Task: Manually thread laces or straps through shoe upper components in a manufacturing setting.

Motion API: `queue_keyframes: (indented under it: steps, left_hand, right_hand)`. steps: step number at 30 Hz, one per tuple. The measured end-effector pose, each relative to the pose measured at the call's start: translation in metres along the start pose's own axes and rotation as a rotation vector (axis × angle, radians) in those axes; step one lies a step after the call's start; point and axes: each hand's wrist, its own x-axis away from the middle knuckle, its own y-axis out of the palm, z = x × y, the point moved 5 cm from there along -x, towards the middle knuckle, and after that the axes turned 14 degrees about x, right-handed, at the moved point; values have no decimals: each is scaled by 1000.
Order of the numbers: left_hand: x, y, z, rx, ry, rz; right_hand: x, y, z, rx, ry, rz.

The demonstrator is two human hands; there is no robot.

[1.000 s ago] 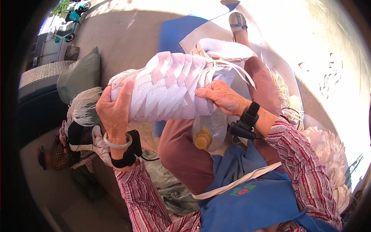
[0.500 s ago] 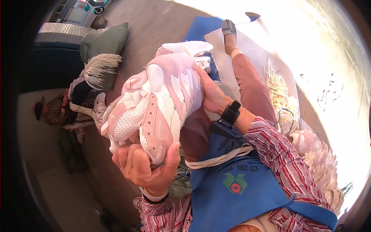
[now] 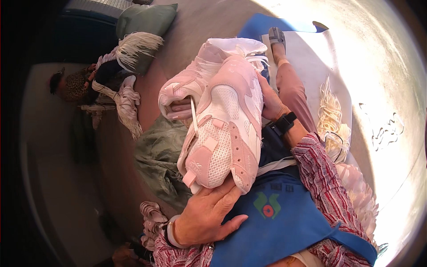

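Observation:
A thick bundle of pink and white shoe uppers (image 3: 227, 129), mesh with punched lace holes, is held up in front of me. My right hand (image 3: 270, 100) grips its far right side, fingers partly hidden behind it. Under the near end lies my left hand (image 3: 207, 216), its fingertips tucked beneath the uppers and its thumb stretched out to the right. White cord shows at the far end of the bundle, and a thin white strand hangs across the uppers. A blue apron (image 3: 267, 236) covers my lap.
A green sack (image 3: 162, 155) lies left of the bundle. Pale laces (image 3: 331, 115) and layered pink pieces (image 3: 356, 187) sit to my right. Another person (image 3: 78, 84) is at the far left, near hanging cords (image 3: 140, 46). My outstretched leg (image 3: 289, 82) rests over a pale sheet.
The bundle has moved right in view and turned more upright, showing a rolled upper on its left. My left hand has loosened its grip round the near end, the thumb coming off.

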Motion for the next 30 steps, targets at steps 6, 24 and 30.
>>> queue_keyframes:
  steps: [6, 24, 30]
  left_hand:
    - [25, -9, -35, 429, -31, -307]
    - [-25, -108, -178, 807, -129, 431]
    - [-62, -74, -184, -382, 135, 197]
  right_hand:
    - [0, -8, 10, 247, 187, 57]
    - [1, -14, 10, 289, 237, 98]
    - [5, -7, 5, 405, 240, 113]
